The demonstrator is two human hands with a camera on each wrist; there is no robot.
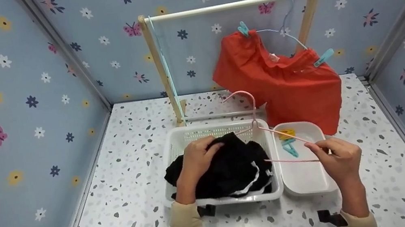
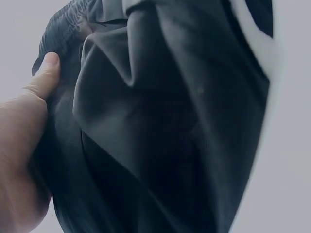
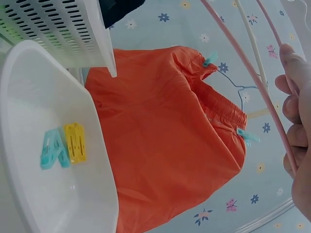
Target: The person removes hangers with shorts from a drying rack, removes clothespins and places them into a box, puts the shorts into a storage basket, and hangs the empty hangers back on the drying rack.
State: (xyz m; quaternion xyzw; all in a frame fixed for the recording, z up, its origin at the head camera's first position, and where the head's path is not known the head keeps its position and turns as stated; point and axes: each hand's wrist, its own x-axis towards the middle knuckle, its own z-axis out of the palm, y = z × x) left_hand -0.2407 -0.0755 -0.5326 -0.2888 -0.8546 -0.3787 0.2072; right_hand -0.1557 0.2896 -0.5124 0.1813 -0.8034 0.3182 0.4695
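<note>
My left hand [image 1: 198,159] grips a black garment with white trim [image 1: 228,168] over a white basket [image 1: 169,146]. In the left wrist view, the thumb presses the cloth just below its gathered elastic waistband [image 2: 63,26]. My right hand [image 1: 339,158] pinches one end of a pink hanger [image 1: 288,135], whose hook points up. Part of the hanger's far side passes behind the black garment. Beside the basket, a white tray [image 1: 309,184] holds yellow clothespins [image 3: 75,142] and teal clothespins [image 3: 53,148].
Behind the basket stands a rack with a white rail [image 1: 210,9] and wooden posts. Orange-red shorts [image 1: 282,75] hang there from a blue hanger [image 1: 288,12] by teal clothespins [image 1: 324,58]. Another pale blue hanger [image 1: 165,62] hangs at the rail's left end. Flowered walls [image 1: 24,131] enclose the speckled table.
</note>
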